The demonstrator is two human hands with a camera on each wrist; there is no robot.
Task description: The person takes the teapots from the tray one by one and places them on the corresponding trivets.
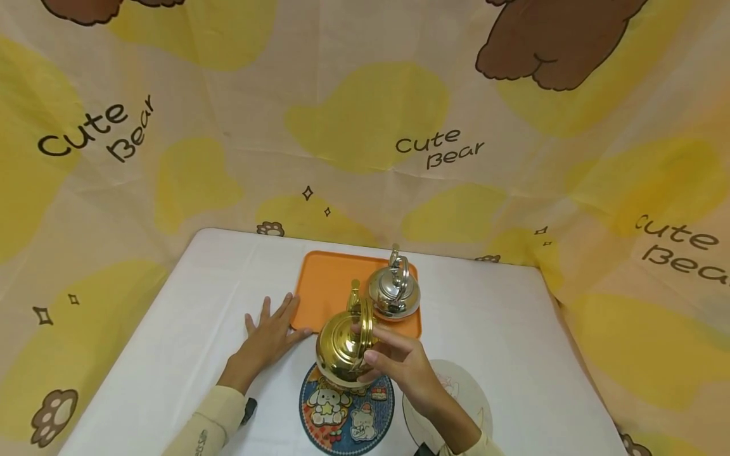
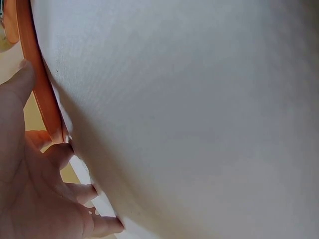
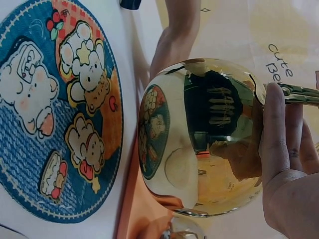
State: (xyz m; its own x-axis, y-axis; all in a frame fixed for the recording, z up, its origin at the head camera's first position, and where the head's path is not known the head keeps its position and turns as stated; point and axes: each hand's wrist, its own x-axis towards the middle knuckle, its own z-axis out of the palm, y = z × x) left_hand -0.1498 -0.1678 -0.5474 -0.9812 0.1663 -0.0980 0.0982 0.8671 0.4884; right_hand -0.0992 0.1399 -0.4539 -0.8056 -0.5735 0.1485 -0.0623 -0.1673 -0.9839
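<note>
My right hand [image 1: 409,370] holds a shiny gold kettle [image 1: 333,348] by its arched handle, the index finger lying along the lid area. Its spout points away from me. In the head view the kettle overlaps the front edge of an orange tray [image 1: 320,288] and the back of a round blue mat [image 1: 349,421] with cartoon animals. The right wrist view shows the kettle's round body [image 3: 224,191] mirroring that mat. My left hand [image 1: 268,342] lies with fingers spread at the tray's front left corner, thumb and index finger touching the tray rim [image 2: 37,74].
A silver kettle [image 1: 383,301] stands on the right part of the tray. A pale round mat [image 1: 476,392] lies on the white table [image 1: 525,354], partly under my right forearm in view. A patterned yellow cloth [image 1: 353,209] hangs behind the table.
</note>
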